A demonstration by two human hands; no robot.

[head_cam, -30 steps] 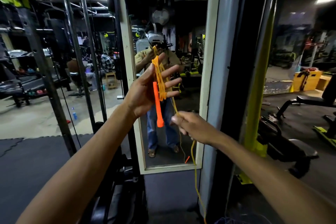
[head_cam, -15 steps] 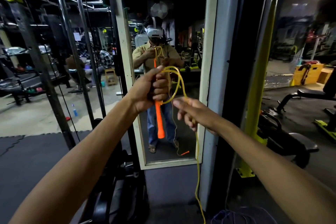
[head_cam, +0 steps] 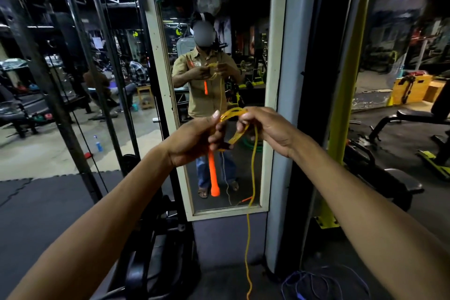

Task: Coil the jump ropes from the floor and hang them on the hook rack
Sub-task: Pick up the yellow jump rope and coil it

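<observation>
Head view.
- Left hand (head_cam: 192,139): fingers curled round orange handle (head_cam: 213,173) and coils of yellow jump rope (head_cam: 233,113), in front of mirror (head_cam: 274,56).
- Right hand (head_cam: 270,129): pinches rope loop, just beside left hand.
- Handle: hangs below left fist.
- Free strand: drops from right hand past mirror's lower right corner to floor (head_cam: 36,214).
- Purple rope (head_cam: 326,282): loose on floor, lower right.
- Open mat floor: left, beyond rack upright (head_cam: 60,105).

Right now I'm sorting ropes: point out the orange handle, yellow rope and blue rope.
orange handle (head_cam: 213,170), head view, shaft.
yellow rope (head_cam: 247,238), head view, hanging strand.
blue rope (head_cam: 298,275), head view, floor loop.
</observation>
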